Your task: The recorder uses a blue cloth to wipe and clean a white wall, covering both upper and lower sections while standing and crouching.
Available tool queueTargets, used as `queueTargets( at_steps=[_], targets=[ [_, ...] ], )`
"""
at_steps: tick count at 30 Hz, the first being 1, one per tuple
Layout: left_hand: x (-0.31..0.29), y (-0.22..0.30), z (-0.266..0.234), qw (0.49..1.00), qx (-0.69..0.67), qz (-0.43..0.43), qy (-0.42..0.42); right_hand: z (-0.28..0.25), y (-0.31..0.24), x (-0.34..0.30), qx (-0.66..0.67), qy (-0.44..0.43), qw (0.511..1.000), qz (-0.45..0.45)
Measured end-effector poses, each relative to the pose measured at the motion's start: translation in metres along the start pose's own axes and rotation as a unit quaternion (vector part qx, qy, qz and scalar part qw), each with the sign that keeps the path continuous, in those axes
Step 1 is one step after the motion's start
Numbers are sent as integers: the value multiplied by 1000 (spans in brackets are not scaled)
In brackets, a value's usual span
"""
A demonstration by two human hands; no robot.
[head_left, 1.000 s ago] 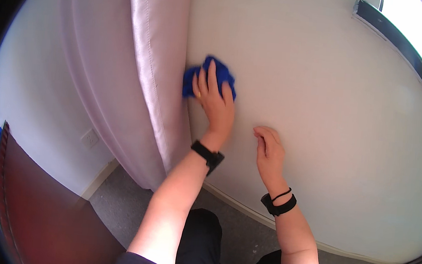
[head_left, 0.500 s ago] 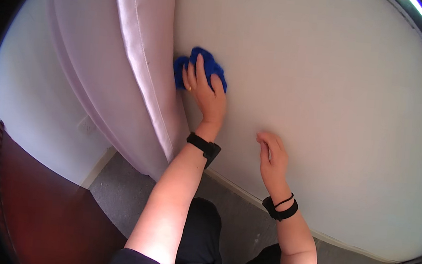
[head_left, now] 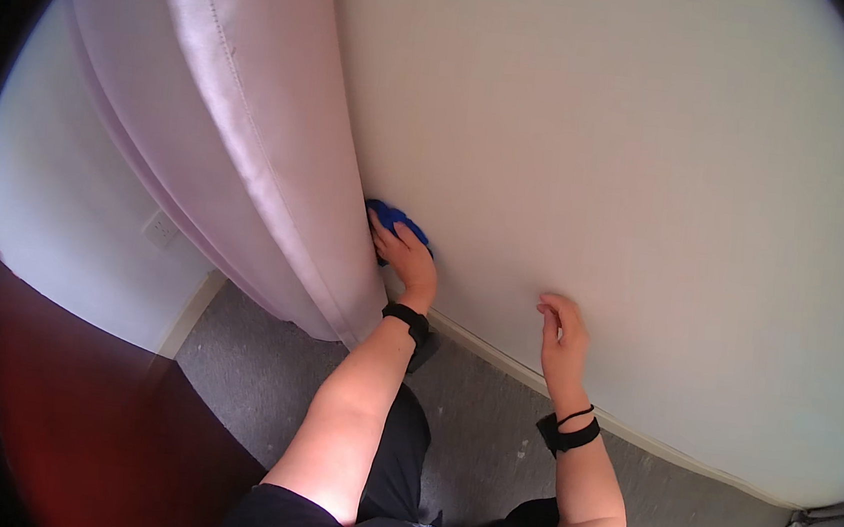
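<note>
Low on the pale wall, right beside the curtain's edge, my left hand presses a crumpled blue cloth. Its fingers lie over the cloth, which shows above and beside them. Part of the cloth is hidden under the palm. My right hand is by the wall farther right, empty, with loosely bent fingers and a gap between them and the thumb. Whether it touches the wall I cannot tell. Black bands circle both wrists.
A long pale pink curtain hangs on the left. Behind it is a white wall with a socket. A dark red-brown panel fills the lower left. A cream skirting board edges the grey floor.
My left hand has slid down the wall with the blue cloth, along the curtain. My right hand appears slightly lower and farther right. The view has shifted a little.
</note>
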State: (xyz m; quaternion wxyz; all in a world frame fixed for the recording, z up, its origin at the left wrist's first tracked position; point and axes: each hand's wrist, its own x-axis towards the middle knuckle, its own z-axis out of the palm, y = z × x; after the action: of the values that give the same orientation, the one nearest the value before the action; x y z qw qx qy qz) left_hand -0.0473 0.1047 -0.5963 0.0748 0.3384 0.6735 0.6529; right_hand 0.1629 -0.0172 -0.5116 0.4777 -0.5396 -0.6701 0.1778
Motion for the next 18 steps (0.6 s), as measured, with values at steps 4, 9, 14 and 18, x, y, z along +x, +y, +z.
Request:
queueTargets(
  at_steps=[4,9,14,18],
  targets=[
    [1,12,4,998,3,-53,25,-9,4,-9,-4,1,1000,11],
    [14,90,-7,996,-71,-53,6,-17,-16,1,5,0,1000,-9],
    [30,186,-8,982,-122,145,6,-36,-22,10,-11,0,1000,-11],
    [36,227,-10,963,-118,243,-8,-54,-26,12,-19,17,1000,-13]
  ],
)
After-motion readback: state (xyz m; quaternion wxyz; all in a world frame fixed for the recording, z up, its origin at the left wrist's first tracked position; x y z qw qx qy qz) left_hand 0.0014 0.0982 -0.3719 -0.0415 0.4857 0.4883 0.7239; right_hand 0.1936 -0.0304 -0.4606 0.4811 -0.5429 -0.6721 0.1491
